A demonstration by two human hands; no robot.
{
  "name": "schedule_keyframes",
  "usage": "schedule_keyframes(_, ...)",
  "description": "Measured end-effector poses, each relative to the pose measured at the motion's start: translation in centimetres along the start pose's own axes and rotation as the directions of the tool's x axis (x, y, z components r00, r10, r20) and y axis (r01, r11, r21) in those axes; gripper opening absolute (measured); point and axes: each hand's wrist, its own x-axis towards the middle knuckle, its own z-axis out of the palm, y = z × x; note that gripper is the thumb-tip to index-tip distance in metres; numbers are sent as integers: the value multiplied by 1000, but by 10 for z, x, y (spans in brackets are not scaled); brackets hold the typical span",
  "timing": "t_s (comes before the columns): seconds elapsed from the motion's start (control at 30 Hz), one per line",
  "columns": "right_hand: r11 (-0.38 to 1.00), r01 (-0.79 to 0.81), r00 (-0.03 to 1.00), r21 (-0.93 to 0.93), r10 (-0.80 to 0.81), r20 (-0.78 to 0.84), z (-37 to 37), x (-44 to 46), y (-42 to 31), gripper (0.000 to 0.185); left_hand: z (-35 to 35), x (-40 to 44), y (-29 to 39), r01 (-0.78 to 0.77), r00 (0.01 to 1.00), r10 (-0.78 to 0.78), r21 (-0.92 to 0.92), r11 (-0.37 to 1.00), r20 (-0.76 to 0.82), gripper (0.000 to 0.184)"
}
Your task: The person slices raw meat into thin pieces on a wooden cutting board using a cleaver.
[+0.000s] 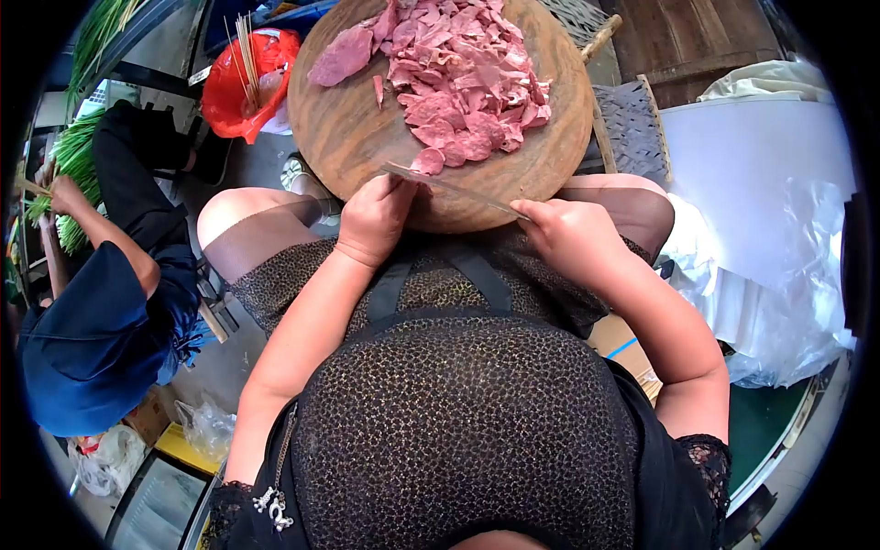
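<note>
A thick round wooden chopping block (344, 128) stands in front of my knees. A heap of thin pink meat slices (467, 78) lies on it, with a larger flat piece of meat (341, 57) at the heap's left. My right hand (573, 236) grips the right end of a knife (463, 192) whose thin blade slants over the block's near edge. Closed at the blade's left end is my left hand (376, 218); what its fingers hold is hidden. One round meat slice (428, 161) lies just beyond the blade.
A red plastic bag (226, 103) with thin wooden sticks (247, 60) stands beyond the block's left side. At far left a person in dark blue (101, 330) handles green stalks (78, 151). Clear plastic sheeting (797, 293) hangs by a white surface (742, 165) at right.
</note>
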Motion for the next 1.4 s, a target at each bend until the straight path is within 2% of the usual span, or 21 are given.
schedule_keyframes(0.2, 999, -27, 997, -28, 29, 72, 0, -4, 2, 23, 0, 0, -1, 21, 1000, -21, 11, 1000, 8, 15)
schedule_keyframes(0.37, 993, -27, 985, -115, 46, 166, -3, 6, -9, 13, 3, -7, -5, 49, 999, -49, 21, 999, 4, 20)
schedule_keyframes(0.47, 992, 26, 989, -121, -8, 145, 2, 9, -5, 19, 1, -6, -3, 33, 999, -32, 33, 999, -33, 20)
schedule_keyframes(0.57, 988, 18, 985, -150, 8, 171, -1, 17, -10, 19, -1, -6, -1, 106, 994, -106, 4, 994, 14, 21)
schedule_keyframes(0.67, 996, 9, 979, -84, 8, 203, -2, 31, -14, 11, -1, -7, -4, 65, 996, -69, 85, 994, 48, 21)
schedule_keyframes(0.73, 997, 29, 980, -69, -15, 198, 11, 47, -13, 12, -1, -3, -4, -49, 999, 46, 200, 979, 18, 22)
schedule_keyframes(0.83, 998, 42, 985, -37, -35, 171, 25, 67, -24, 14, 5, -8, -8, 16, 999, -12, 107, 994, -41, 24)
schedule_keyframes(0.93, 1000, 26, 976, 4, -27, 215, 30, 75, -25, 15, 6, -12, -10, 72, 997, -72, 30, 997, -13, 29)
schedule_keyframes(0.97, 1000, 26, 977, 4, -26, 212, 30, 74, -25, 15, 6, -11, -10, 69, 998, -69, 31, 997, -13, 29)
schedule_keyframes(1.03, 1000, 17, 986, 4, -17, 167, 30, 72, -26, 16, 5, -6, -9, -54, 998, 56, 56, 997, -37, 29)
schedule_keyframes(1.13, 1000, 1, 980, 21, -5, 200, 26, 74, -21, 17, 1, -1, -3, -109, 994, 110, 46, 993, -24, 27)
schedule_keyframes(1.23, 997, -30, 989, 69, 19, 150, 32, 76, -9, 19, -3, 1, 1, -72, 995, 72, -8, 997, 71, 23)
schedule_keyframes(1.3, 998, -22, 994, 55, 17, 104, 29, 68, -5, 22, -2, -1, 0, -77, 994, 77, 7, 997, 80, 25)
schedule_keyframes(1.37, 997, -10, 1000, 71, 9, 6, 15, 54, -8, 23, -2, -1, 2, -110, 992, 102, 106, 988, 77, 23)
schedule_keyframes(1.4, 998, -2, 1000, 68, 1, 11, 8, 46, -10, 23, -1, -4, 1, -108, 992, 100, 104, 989, 75, 23)
